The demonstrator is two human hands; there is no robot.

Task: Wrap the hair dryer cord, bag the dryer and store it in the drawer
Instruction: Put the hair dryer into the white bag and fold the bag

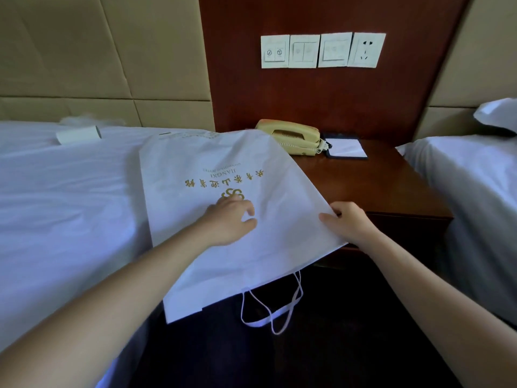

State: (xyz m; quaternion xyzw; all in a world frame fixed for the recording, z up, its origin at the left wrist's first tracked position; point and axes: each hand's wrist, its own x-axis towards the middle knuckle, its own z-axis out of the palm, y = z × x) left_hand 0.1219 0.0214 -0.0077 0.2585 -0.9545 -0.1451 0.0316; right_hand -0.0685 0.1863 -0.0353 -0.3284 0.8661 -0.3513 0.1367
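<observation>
**Bagging step: both hands on the bag, dryer not in sight**

The white bag (223,169) lies flat across the bed (70,191) and nightstand (391,186). The right hand (349,222) pinches its side edge. The left hand (229,219) rests on top with bent fingers, and I cannot tell if it grips. Next the bag's mouth probably needs opening near the handles (271,309).

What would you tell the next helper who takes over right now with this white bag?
Left hand rests on the white bag, fingers bent; pinching or not is unclear.
Right hand grips the bag's right edge.
The bag lies flat across the bed and nightstand.
No hair dryer in view, so nothing shows as done.
Left: wrap cord, bag dryer, store in drawer.
</observation>
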